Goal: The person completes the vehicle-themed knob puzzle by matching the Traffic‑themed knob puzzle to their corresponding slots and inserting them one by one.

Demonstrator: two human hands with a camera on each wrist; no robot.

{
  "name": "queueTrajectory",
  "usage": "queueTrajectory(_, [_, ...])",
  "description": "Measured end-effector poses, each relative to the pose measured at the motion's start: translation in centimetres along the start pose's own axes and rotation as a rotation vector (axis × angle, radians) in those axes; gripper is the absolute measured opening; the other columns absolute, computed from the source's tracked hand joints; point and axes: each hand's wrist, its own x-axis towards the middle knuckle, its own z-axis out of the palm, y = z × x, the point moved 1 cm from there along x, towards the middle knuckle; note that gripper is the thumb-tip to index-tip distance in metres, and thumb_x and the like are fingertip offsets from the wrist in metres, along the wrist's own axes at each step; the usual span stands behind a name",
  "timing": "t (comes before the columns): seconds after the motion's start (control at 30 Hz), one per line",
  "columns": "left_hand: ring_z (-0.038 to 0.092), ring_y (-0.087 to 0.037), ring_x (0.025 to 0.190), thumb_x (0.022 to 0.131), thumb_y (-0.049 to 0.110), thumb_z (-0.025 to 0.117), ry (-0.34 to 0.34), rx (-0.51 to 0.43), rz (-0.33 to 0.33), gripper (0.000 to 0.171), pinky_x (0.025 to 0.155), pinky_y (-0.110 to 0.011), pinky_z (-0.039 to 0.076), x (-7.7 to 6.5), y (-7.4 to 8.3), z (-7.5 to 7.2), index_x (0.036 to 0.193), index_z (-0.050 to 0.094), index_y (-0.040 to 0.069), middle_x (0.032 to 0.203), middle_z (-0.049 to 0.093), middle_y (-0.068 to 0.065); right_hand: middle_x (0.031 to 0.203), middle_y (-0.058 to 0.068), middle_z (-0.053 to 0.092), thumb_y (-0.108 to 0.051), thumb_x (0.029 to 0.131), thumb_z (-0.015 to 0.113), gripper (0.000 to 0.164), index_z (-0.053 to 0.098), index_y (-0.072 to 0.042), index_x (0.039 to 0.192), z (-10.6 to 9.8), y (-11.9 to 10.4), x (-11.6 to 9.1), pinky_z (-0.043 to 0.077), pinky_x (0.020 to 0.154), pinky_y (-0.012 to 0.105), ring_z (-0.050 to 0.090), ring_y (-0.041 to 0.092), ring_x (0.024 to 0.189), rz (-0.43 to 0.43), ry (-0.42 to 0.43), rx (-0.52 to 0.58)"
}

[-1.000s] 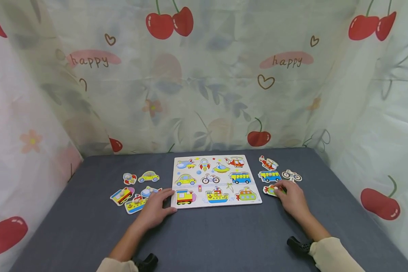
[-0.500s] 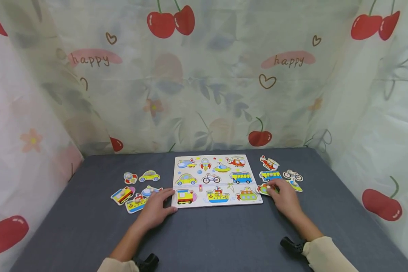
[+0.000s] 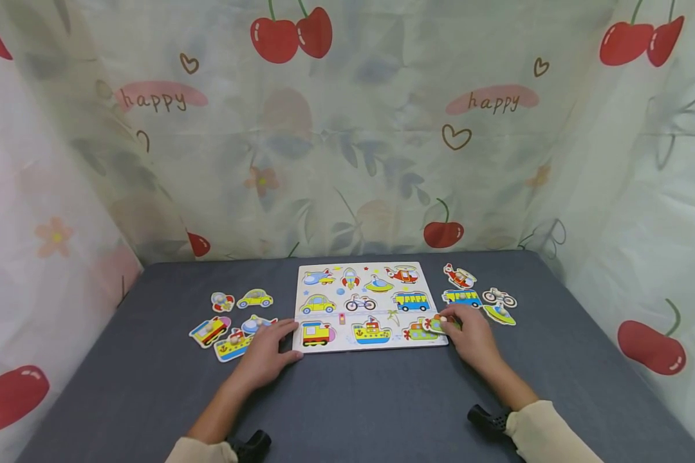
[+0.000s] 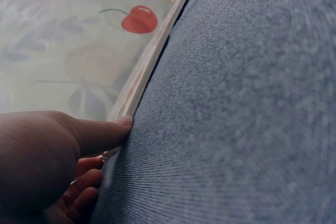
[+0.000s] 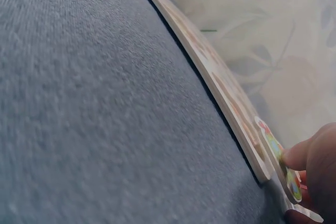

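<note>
A white wooden puzzle board printed with vehicles lies flat on the table. At its front left corner my left hand holds it, thumb against the front edge and fingers at the left side. My right hand pinches a submarine puzzle piece over the board's front right, partly covering the printed submarine. In the right wrist view the piece is tilted beside the board's edge, with the thumb on its face; whether it touches the board I cannot tell.
Right of the board lie helicopter, bus, bicycle and flying saucer pieces. On the left are rocket, car, train, ship and plane pieces. A patterned curtain surrounds the table.
My right hand has moved left with the submarine piece, from the table beside the board to over its right edge, uncovering the flying saucer piece. The left hand stays put.
</note>
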Motion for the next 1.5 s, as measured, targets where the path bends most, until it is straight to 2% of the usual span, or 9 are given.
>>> queueTrajectory(0.2, [0.044, -0.033, 0.13, 0.082, 0.021, 0.079, 0.0, -0.006, 0.007, 0.06, 0.111, -0.055, 0.022, -0.1, 0.2, -0.2, 0.134, 0.058, 0.004, 0.139, 0.052, -0.012, 0.107, 0.015, 0.063, -0.005, 0.088, 0.068, 0.013, 0.07, -0.003, 0.101, 0.5, -0.4, -0.1, 0.037, 0.098, 0.055, 0.052, 0.036, 0.113, -0.011, -0.011, 0.027])
queueTrajectory(0.3, [0.045, -0.033, 0.129, 0.082, 0.021, 0.08, 0.007, -0.005, 0.017, 0.059, 0.11, -0.054, 0.024, -0.2, 0.2, -0.2, 0.134, 0.058, 0.003, 0.139, 0.053, -0.013, 0.112, 0.017, 0.063, -0.005, 0.088, 0.068, 0.014, 0.07, -0.002, 0.102, 0.7, -0.5, -0.1, 0.036, 0.101, 0.055, 0.051, 0.037, 0.117, -0.018, -0.021, 0.02])
queueTrajectory(0.53, [0.046, -0.034, 0.128, 0.081, 0.02, 0.08, 0.024, 0.001, 0.042, 0.058, 0.107, -0.053, 0.03, -0.3, 0.0, 0.0, 0.132, 0.059, 0.003, 0.138, 0.054, -0.013, 0.111, 0.015, 0.065, -0.004, 0.086, 0.07, 0.013, 0.071, -0.003, 0.099, 1.3, -0.9, -0.1, 0.037, 0.098, 0.054, 0.053, 0.037, 0.111, -0.089, -0.009, 0.008])
queueTrajectory(0.87, [0.044, -0.035, 0.128, 0.082, 0.02, 0.079, 0.01, -0.004, 0.026, 0.058, 0.107, -0.053, 0.031, -0.4, 0.2, -0.2, 0.134, 0.058, 0.004, 0.139, 0.052, -0.013, 0.108, 0.013, 0.067, -0.004, 0.086, 0.071, 0.012, 0.071, -0.004, 0.098, 2.1, -1.1, 0.0, 0.037, 0.097, 0.053, 0.055, 0.034, 0.108, -0.143, -0.028, -0.015])
queueTrajectory(1.5, [0.043, -0.035, 0.13, 0.082, 0.021, 0.079, 0.001, -0.012, 0.018, 0.059, 0.106, -0.054, 0.031, -0.4, 0.1, -0.2, 0.135, 0.057, 0.004, 0.14, 0.051, -0.013, 0.106, 0.011, 0.067, -0.005, 0.086, 0.072, 0.015, 0.071, -0.005, 0.1, 2.4, -1.6, -0.3, 0.037, 0.097, 0.053, 0.054, 0.031, 0.103, -0.146, -0.017, -0.013])
